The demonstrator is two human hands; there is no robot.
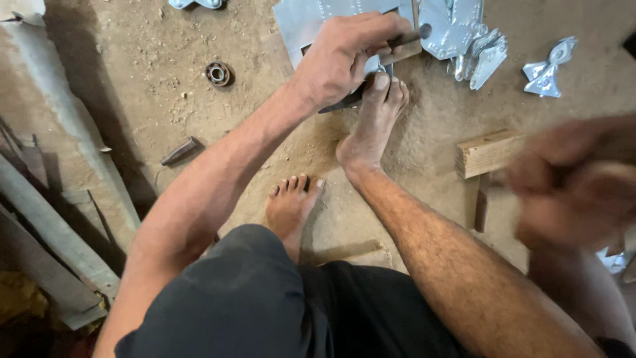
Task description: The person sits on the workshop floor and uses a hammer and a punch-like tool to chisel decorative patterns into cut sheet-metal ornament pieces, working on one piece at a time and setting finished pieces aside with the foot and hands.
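Two hands on a punch-and-strike job at floor level: left hand (341, 56) sets the tool, right hand (575, 182) is mid-swing.

Left hand is clamped around a dark punch (405, 36), tip on the metal sheet (305, 20) lying on the dirt floor (132, 99); a bare foot (374, 119) pins the sheet's edge, toes just beside the tool. Right hand is a motion blur, looks fisted, but I can't tell what it grips. My read: the marking or punching step; the next blow needs the punch upright and the toes kept clear. Around: wooden block (487, 151) under the swing path, stamped brackets (474, 40) beside the sheet, bearing (217, 73) and a loose chisel (180, 151) well off to the left.
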